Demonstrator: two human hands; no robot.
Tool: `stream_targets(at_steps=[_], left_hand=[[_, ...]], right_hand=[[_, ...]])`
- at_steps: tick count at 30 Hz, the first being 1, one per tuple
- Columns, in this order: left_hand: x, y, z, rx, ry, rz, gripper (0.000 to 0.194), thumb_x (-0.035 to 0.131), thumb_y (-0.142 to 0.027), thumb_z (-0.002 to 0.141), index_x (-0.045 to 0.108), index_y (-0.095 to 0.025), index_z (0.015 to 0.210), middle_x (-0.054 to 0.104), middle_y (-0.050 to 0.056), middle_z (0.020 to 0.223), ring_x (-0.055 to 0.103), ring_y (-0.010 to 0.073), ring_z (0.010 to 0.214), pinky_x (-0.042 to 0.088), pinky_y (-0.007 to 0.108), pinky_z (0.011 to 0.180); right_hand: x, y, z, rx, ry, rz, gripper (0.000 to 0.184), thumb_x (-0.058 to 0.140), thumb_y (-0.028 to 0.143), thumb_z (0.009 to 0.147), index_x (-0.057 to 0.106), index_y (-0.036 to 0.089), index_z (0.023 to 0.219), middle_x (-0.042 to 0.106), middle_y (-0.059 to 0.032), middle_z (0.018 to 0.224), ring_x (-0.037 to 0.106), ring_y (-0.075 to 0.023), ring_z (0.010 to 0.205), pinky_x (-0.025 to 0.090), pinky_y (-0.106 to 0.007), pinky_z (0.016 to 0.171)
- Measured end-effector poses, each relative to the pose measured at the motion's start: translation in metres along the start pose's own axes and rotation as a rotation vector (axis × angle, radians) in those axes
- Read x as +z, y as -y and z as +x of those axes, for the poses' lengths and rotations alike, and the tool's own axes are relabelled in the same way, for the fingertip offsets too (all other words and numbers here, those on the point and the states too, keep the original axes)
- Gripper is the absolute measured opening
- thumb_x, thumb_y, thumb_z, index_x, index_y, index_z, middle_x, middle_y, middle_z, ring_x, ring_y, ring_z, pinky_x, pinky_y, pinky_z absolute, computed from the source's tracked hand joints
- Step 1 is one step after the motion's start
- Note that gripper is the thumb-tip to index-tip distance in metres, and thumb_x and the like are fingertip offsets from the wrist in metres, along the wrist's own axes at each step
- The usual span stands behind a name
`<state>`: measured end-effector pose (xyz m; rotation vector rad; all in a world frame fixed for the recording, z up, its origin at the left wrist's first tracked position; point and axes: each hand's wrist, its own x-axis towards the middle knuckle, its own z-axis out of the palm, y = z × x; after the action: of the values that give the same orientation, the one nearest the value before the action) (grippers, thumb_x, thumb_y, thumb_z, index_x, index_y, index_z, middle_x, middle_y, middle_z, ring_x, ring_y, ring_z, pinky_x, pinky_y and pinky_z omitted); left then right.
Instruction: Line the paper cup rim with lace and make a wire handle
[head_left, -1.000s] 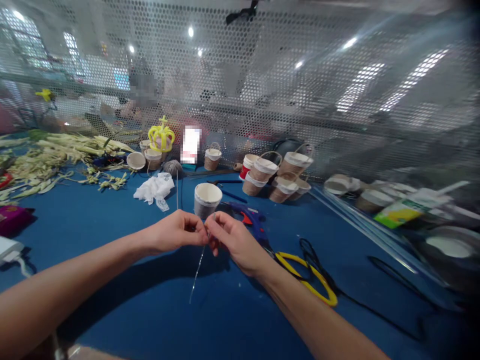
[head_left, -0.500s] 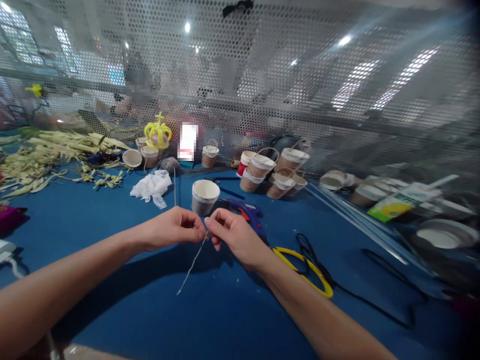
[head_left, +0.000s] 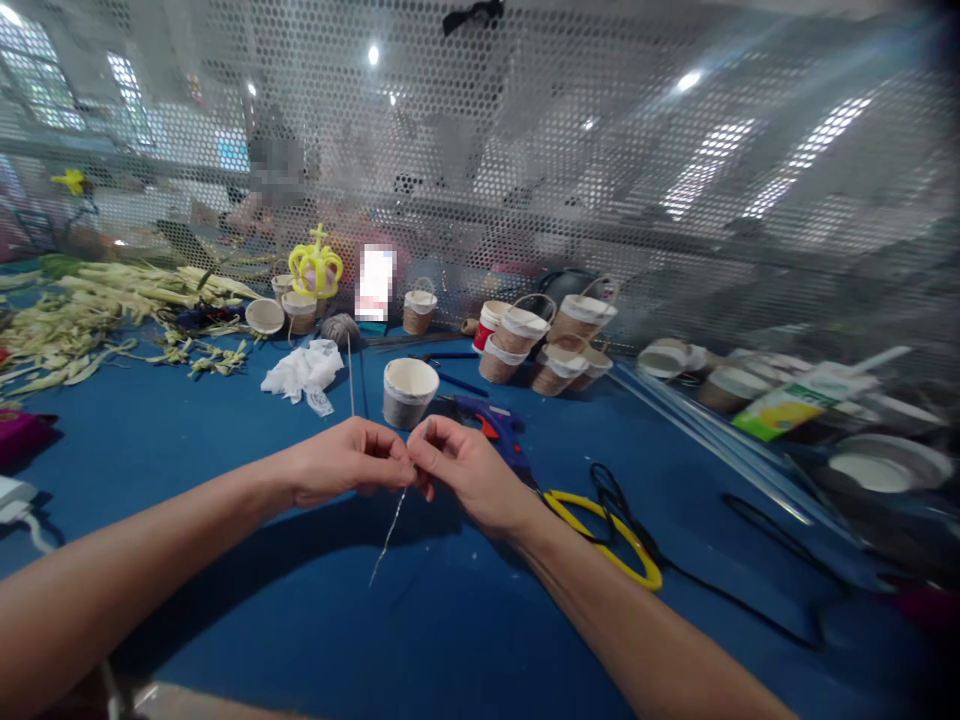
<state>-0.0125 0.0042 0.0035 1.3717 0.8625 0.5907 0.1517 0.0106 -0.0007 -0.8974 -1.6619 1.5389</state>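
My left hand [head_left: 352,458] and my right hand [head_left: 465,468] meet fingertip to fingertip above the blue table. Both are closed in a pinch on a thin strand of yarn [head_left: 386,540], whose twisted pale end dangles below the fingers. Another length of grey yarn [head_left: 350,380] runs from the grey yarn ball [head_left: 340,328] at the back down to behind my left hand. Just beyond the fingertips stands a white-rimmed cup [head_left: 409,395] with grey yarn around its outside. A blue glue gun [head_left: 499,425] lies behind my right hand.
White crumpled tissue [head_left: 304,372] lies left of the cup. Several twine-wrapped cups [head_left: 562,365] stand at the back right near clear rods [head_left: 712,440]. Yellow-handled scissors [head_left: 637,550] and a black cord [head_left: 735,610] lie right. Dried plant pieces [head_left: 105,310] cover the back left.
My fingers have drawn closer together around the strand. Its hanging end has swung slightly right and shows less length below the hands. The cups and tools have stayed put.
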Motion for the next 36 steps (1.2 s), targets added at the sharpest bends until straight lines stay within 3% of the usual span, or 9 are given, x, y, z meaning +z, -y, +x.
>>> stream_targets(at_steps=[8,17,28,32,36], left_hand=[[0.0015,0.0038,0.0038,0.118,-0.112,0.244,0.024,0.057,-0.033,0.069,0.049,-0.013,0.058,0.041,-0.006,0.053,0.031,0.0062,0.052,0.024,0.021,0.049],[0.0009,-0.0014,0.0003,0.044,-0.026,0.057,0.02,0.059,-0.03,0.068,0.052,-0.013,0.06,0.044,-0.006,0.053,0.028,0.0054,0.048,0.019,0.022,0.047],[-0.0021,-0.0037,-0.0002,0.065,-0.007,0.207,0.019,0.053,-0.031,0.072,0.054,-0.012,0.066,0.044,-0.005,0.057,0.03,0.0059,0.051,0.022,0.021,0.049],[-0.0024,-0.0048,-0.0007,0.136,-0.038,0.394,0.018,0.051,-0.029,0.073,0.055,-0.011,0.068,0.048,-0.004,0.061,0.036,0.0069,0.055,0.029,0.02,0.052],[-0.0018,-0.0031,-0.0002,0.141,-0.094,0.523,0.023,0.048,-0.032,0.074,0.053,-0.012,0.064,0.043,-0.005,0.055,0.033,0.0068,0.051,0.028,0.02,0.047]], right_hand=[[-0.0003,-0.0038,0.0011,0.004,-0.099,-0.155,0.032,0.057,0.044,0.073,0.043,0.018,0.062,0.042,0.0064,0.052,0.041,-0.0068,0.046,0.038,-0.021,0.043],[-0.0016,-0.0015,0.0001,0.062,0.025,0.12,0.027,0.063,0.039,0.07,0.049,0.017,0.074,0.05,0.0049,0.06,0.045,-0.0063,0.048,0.038,-0.019,0.042],[-0.0041,-0.007,0.003,0.034,-0.039,-0.074,0.028,0.056,0.042,0.076,0.043,0.018,0.068,0.047,0.0066,0.052,0.043,-0.006,0.044,0.038,-0.02,0.043],[-0.0035,-0.0062,0.0018,0.038,-0.043,-0.143,0.026,0.053,0.041,0.078,0.043,0.018,0.068,0.046,0.0074,0.048,0.043,-0.0061,0.041,0.036,-0.02,0.043],[-0.002,-0.0057,0.0019,0.04,-0.068,-0.205,0.024,0.052,0.037,0.079,0.043,0.018,0.068,0.046,0.0073,0.047,0.043,-0.0058,0.04,0.036,-0.019,0.042]])
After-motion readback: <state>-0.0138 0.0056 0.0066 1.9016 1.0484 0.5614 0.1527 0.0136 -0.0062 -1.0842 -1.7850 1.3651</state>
